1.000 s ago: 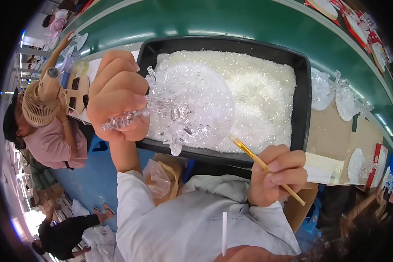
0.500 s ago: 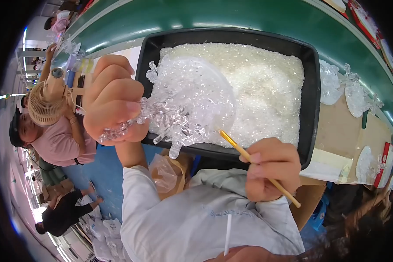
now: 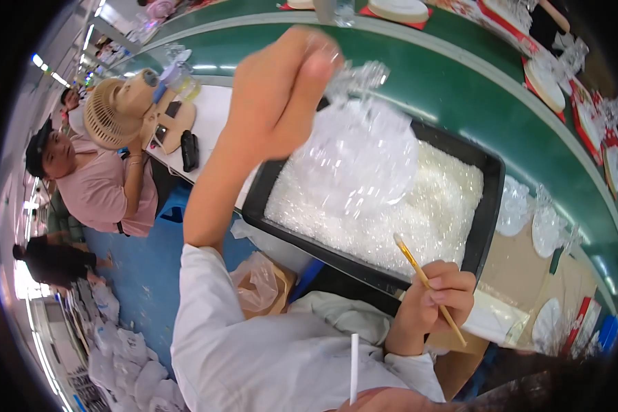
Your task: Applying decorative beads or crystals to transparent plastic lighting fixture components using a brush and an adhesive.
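Observation:
My left hand is raised high and pinches the top of a clear plastic bag filled with small clear pieces; the bag hangs over the black tray. The tray holds a bed of clear crystal-like pieces. My right hand sits at the tray's near edge, closed on a thin yellow stick that points toward the tray.
A green conveyor belt runs behind the tray, with round plates on it. Clear filled bags lie right of the tray. A person in a pink shirt sits at left by a small fan. Bagged goods lie on the blue floor.
My left hand has lifted the clear bag from low over the tray to high above it, so it now hangs down. My right hand keeps the stick near the tray's edge.

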`<state>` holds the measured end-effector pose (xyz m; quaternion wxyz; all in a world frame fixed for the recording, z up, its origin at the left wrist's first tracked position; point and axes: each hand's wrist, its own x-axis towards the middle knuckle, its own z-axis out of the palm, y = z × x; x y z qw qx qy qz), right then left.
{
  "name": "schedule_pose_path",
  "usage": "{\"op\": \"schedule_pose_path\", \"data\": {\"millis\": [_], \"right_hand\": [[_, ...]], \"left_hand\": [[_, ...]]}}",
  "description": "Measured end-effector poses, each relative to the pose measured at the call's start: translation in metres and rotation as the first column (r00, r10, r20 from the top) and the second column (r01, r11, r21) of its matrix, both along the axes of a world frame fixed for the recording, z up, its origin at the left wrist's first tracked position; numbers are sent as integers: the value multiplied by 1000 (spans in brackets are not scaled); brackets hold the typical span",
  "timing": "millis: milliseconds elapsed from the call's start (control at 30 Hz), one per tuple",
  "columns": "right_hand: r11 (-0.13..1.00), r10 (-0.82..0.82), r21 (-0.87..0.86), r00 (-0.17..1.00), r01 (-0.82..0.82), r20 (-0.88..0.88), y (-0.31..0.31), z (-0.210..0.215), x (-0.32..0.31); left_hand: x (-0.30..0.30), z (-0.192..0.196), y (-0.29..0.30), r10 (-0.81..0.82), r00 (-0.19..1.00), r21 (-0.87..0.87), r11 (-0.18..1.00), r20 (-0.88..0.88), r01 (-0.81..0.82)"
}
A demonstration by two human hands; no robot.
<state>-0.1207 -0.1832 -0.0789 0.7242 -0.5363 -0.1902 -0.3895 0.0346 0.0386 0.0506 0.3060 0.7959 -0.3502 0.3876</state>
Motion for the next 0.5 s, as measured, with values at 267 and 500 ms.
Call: {"op": "schedule_pose_path", "data": {"millis": [267, 500], "right_hand": [[999, -32, -25, 999, 32, -10, 5, 4, -3], [993, -44, -112, 997, 37, -62, 3, -4, 0]], "left_hand": [[205, 11, -14, 329, 938, 393, 852, 109, -345], [268, -103, -34, 527, 809, 859, 509, -259, -56]]}}
